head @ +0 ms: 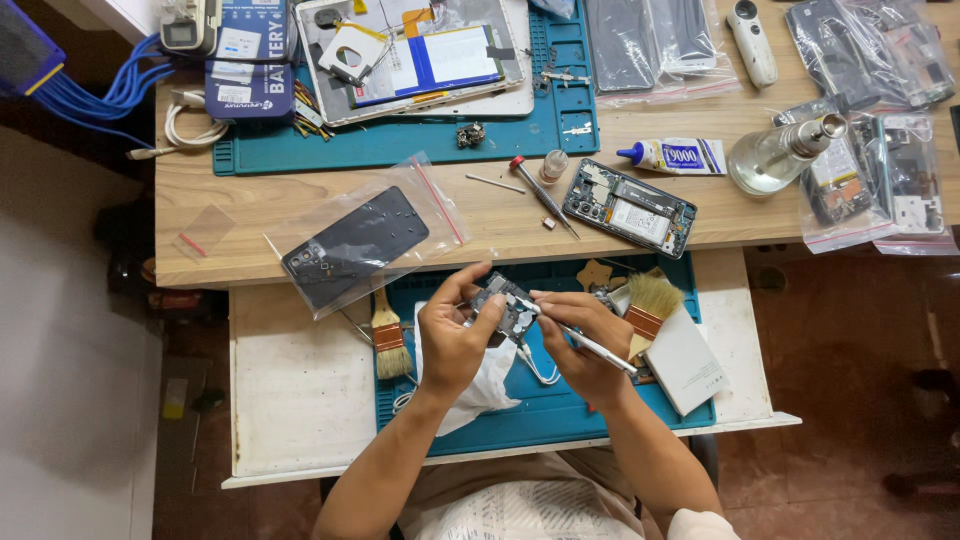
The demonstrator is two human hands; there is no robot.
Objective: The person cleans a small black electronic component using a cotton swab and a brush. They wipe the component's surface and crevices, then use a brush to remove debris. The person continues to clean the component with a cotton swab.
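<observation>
My left hand (pixel 452 335) pinches a small dark circuit board (pixel 503 305) by its left edge, above a teal work mat (pixel 545 405) on a pulled-out white shelf. My right hand (pixel 578 340) steadies the board's right side and grips a slim metal tool (pixel 600 350) whose tip meets the board. Under my left hand lies a crumpled white cloth (pixel 480 385). An opened phone body (pixel 630 208) with its battery showing rests on the wooden desk just beyond.
A phone back cover in a clear bag (pixel 355 245) overhangs the desk edge. Two brushes (pixel 388 335) (pixel 650 305), a white box (pixel 685 365), a screwdriver (pixel 540 192), a glue tube (pixel 675 155), a glass bottle (pixel 775 155), an opened tablet (pixel 420 55) and bagged phone parts (pixel 870 170) lie around.
</observation>
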